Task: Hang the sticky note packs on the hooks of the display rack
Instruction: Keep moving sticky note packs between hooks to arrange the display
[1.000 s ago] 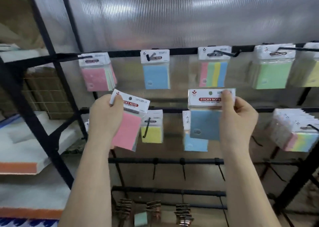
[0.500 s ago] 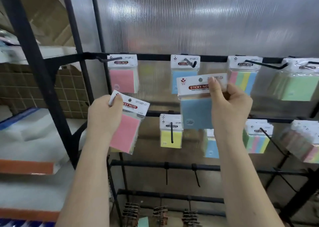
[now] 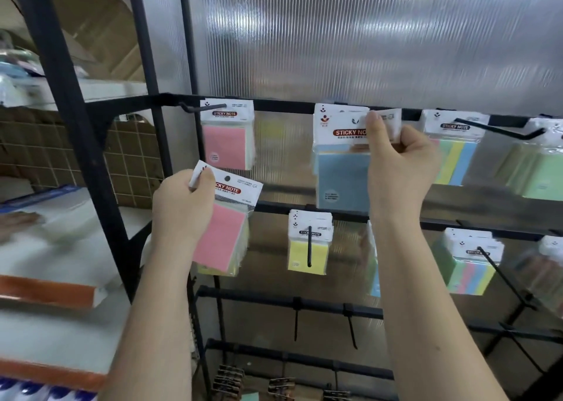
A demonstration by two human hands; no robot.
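Light, stiffish blue sticky-note pack in clear sleeve (image 3: 341,169) pinched by rt hand (image 3: 399,169) at white header card, up at top black rail (image 3: 283,105). Pink sticky-note pack (image 3: 222,233) gripped by lt hand (image 3: 182,205), lower down. Best held at header, nr hang hole.

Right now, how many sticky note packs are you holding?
2: a pink pack in the left hand, low, and a blue pack in the right hand, raised at the top rail.

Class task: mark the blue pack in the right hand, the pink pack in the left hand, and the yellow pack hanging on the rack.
blue pack (image 3: 341,181), head view, blue face.
pink pack (image 3: 222,233), head view, pink face.
yellow pack (image 3: 300,254), head view, yellow face beside the hook.
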